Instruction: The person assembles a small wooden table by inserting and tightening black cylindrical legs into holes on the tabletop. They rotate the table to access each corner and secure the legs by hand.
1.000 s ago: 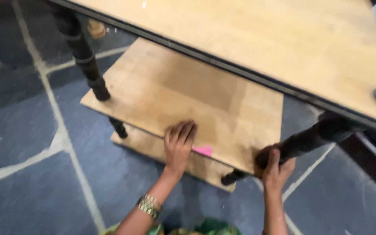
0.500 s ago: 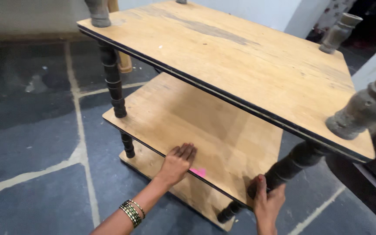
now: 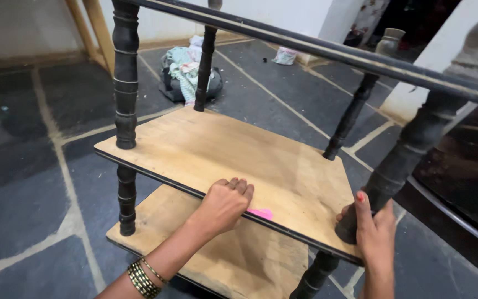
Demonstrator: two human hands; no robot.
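A wooden rack with black turned posts stands on the floor in the head view. My left hand (image 3: 225, 204), with bangles at the wrist, rests curled on the front edge of the middle shelf (image 3: 206, 149), pressing a small pink cloth (image 3: 261, 213) that sticks out from under the fingers. My right hand (image 3: 373, 231) wraps the near right post (image 3: 399, 160) just above the shelf. The lower shelf (image 3: 167, 221) shows below, and the dark edge of the top shelf (image 3: 327, 51) crosses the top of the view.
Dark stone floor tiles (image 3: 23, 182) with pale joints surround the rack. A heap of cloth (image 3: 186, 69) lies on the floor behind it. A white wall corner (image 3: 443, 61) stands at the right, and wooden slats (image 3: 92, 27) lean at the back left.
The view has dropped from above the top shelf to level with the middle shelf. Both hands stay put: left on the shelf's front edge, right on the post.
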